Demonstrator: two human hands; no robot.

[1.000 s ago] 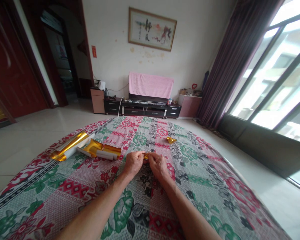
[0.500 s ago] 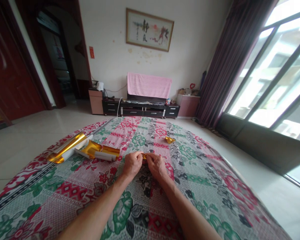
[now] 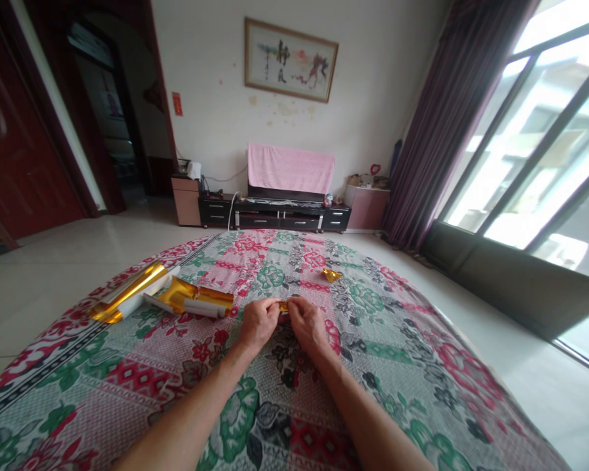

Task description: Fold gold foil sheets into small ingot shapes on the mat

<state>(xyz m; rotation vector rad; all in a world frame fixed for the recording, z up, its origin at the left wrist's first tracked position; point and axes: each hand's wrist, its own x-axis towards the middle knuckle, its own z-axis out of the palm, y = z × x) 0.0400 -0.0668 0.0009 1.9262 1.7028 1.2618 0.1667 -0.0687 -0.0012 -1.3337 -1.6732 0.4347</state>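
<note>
Between my two hands is a small piece of gold foil paper (image 3: 283, 306), mostly hidden by the fingers. My left hand (image 3: 261, 322) pinches its left side, and my right hand (image 3: 306, 324) pinches the right side. Both hands are close together over the middle of the table. Beyond the right hand sits a small folded gold paper ingot (image 3: 332, 275). Left of my left hand lie curled sheets of gold foil paper (image 3: 216, 299) with white undersides, and another rolled gold sheet (image 3: 140, 286) rests further left.
A floral cloth (image 3: 177, 366) in red, green and grey covers the round table. Past its far edge stands a low black cabinet (image 3: 260, 220) with a pink towel (image 3: 290, 168) draped over something on it. A dark purple curtain (image 3: 446, 131) hangs beside the window at the right.
The hands stay nearly in place, still pinching the gold foil paper, with slightly more gold showing between the fingers. The whole view has shifted a little.
</note>
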